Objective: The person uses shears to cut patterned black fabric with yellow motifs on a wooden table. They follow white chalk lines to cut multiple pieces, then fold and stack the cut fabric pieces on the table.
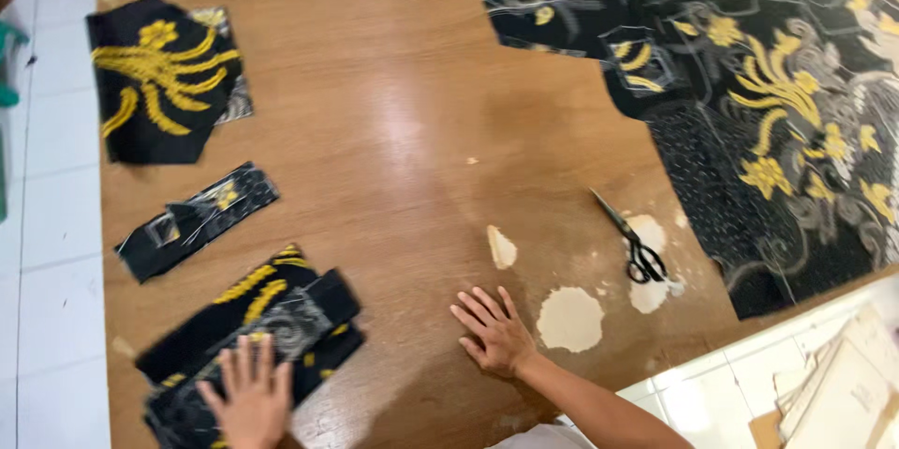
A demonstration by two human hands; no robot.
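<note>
My left hand (pixel 246 396) lies flat, fingers spread, on a stack of black cloth pieces with yellow floral print (pixel 257 318) at the near left of the wooden table (pixel 393 121). My right hand (pixel 493 329) rests palm down on the bare wood near the front edge, holding nothing. Black-handled scissors (pixel 631 243) lie shut to the right of that hand, apart from it. A large piece of the same black and yellow patterned cloth (pixel 768 103) is spread over the table's far right.
Two more cut cloth pieces lie on the left: a wide one (pixel 161 79) at the far corner and a narrow strip (pixel 197 219) below it. The tabletop has worn pale patches (pixel 569 318). White tiled floor surrounds the table; cardboard sheets (pixel 843 388) lie at the lower right.
</note>
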